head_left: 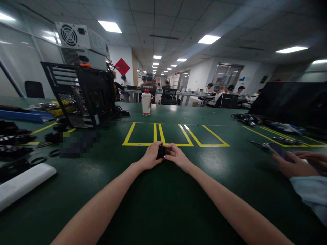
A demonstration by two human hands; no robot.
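Note:
A small black object (pixel 160 151) stands between my two hands at the middle of the green table (pixel 163 204); its kind is too small to make out. My left hand (pixel 151 156) is wrapped round its left side. From the right, the thumb and fingertips of my right hand (pixel 176 156) pinch its other side. Just beyond my hands, yellow tape outlines (pixel 158 144) mark several boxes on the tabletop.
On the left stands an open black computer case (pixel 94 95) with a power supply (pixel 74 35) above it. A white cup (pixel 146 103) is farther back. A white bar-shaped object (pixel 28 182) lies near left. At right, another person's hand (pixel 293 165) holds a phone (pixel 279 152).

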